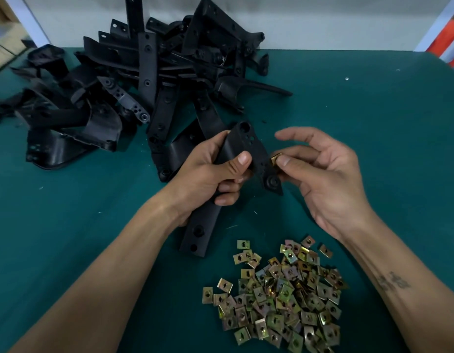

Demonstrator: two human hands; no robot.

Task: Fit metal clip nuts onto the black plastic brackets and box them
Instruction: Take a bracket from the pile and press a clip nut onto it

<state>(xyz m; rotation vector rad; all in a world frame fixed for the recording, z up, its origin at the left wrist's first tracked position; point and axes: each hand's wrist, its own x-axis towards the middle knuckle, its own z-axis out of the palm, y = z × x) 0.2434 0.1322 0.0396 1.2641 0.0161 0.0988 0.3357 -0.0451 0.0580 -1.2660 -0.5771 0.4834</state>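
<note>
A black bracket (249, 151) is gripped by the left hand (210, 174) and steadied above the pile of clips (279, 294), so that one clip (275, 158), pinched by the right hand (320, 174), can be slid onto its edge.

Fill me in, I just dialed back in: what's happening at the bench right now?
A person is fitting clips onto brackets. The left hand grips a black bracket held above the green table, while the right hand pinches one clip nut at the bracket's edge; whether it is seated yet is hard to tell. A pile of loose clip nuts lies nearest the person, and a heap of more brackets sits at the far left. No box is in view.
</note>
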